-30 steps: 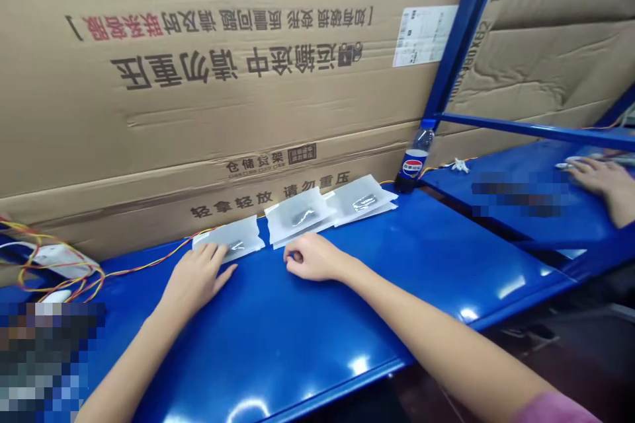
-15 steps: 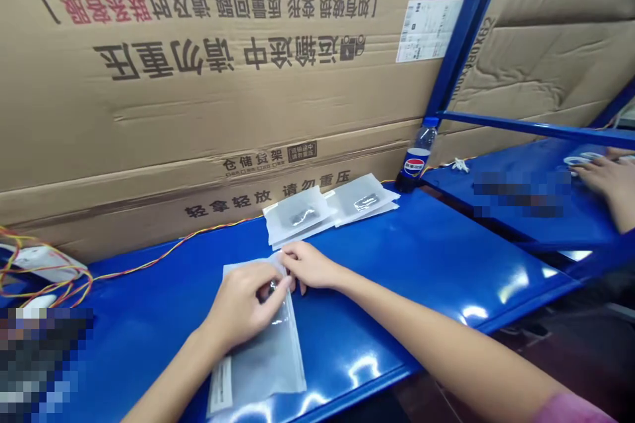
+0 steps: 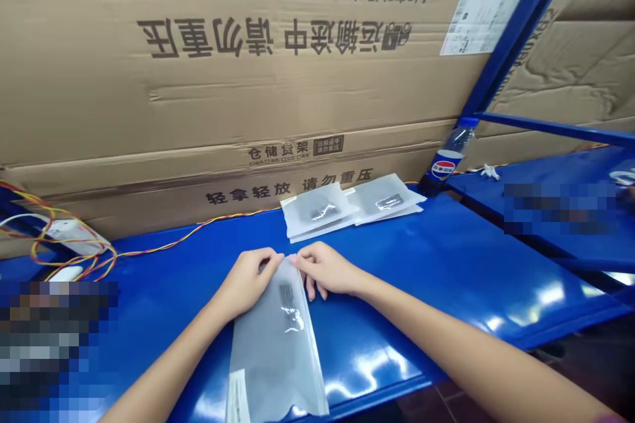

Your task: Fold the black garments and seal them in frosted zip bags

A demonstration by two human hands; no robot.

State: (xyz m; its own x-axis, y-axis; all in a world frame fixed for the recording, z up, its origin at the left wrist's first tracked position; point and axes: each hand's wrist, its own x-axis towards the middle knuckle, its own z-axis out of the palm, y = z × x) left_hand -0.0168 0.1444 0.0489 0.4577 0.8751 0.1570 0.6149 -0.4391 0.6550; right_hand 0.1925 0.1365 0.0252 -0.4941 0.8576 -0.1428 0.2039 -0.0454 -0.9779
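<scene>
Surface: glossy blue metal worktop (image 3: 446,258), with ceiling light glinting along its near edge. A second blue worktop (image 3: 570,168) stands to the right, set apart by a gap.

Backdrop: flattened cardboard cartons (image 3: 248,99) wall off the far side. Their black and red print is upside down, and a white shipping label (image 3: 481,10) sits top right. A blue rack post (image 3: 516,33) rises on the right, leaning across the view.

A cola bottle (image 3: 449,158) stands at the foot of the post, against the cardboard. Red and yellow wires (image 3: 163,248) run along the far edge to the left and tangle round a white power strip (image 3: 69,234).

Containers: two frosted pouches lie far centre, overlapping, just short of the cardboard. The left pouch (image 3: 310,205) and the right pouch (image 3: 397,190) each show a small dark piece inside. I cannot tell what the pieces are.

Frosted plastic bag (image 3: 278,357): lies flat on the worktop, near centre, with its long side running towards me. Its near end reaches the worktop edge. A dark strip (image 3: 286,296) and a shiny scrap below it show through the film. A white sticker (image 3: 238,396) sits at the near left corner.

Hands: my left hand (image 3: 248,281) and right hand (image 3: 325,269) meet at the bag's far end. The fingers of both are curled and pinch that edge, left and right of its middle. Both forearms are bare.
</scene>
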